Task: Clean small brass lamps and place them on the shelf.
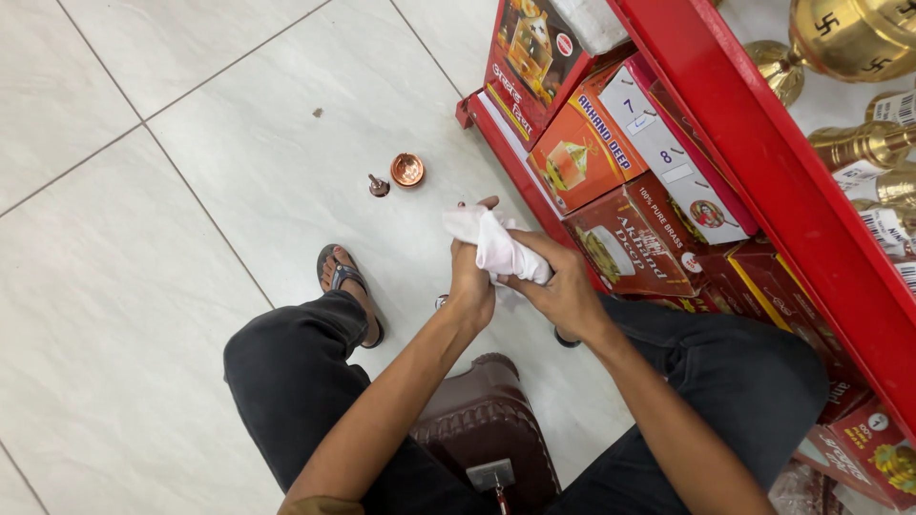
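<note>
Nearest the lens, a brown stool (487,429) sits below my forearms. Both hands close on a white cloth (496,246): my left hand (471,281) grips from beneath, my right hand (565,291) wraps it from the side, its long axis slanting up-left. Beyond the left hand lie a copper cup (407,170) and a small stem piece (379,186), nearer that hand.

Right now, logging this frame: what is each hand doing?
Left hand: closed around the white cloth.
Right hand: closed on the same white cloth.
</note>
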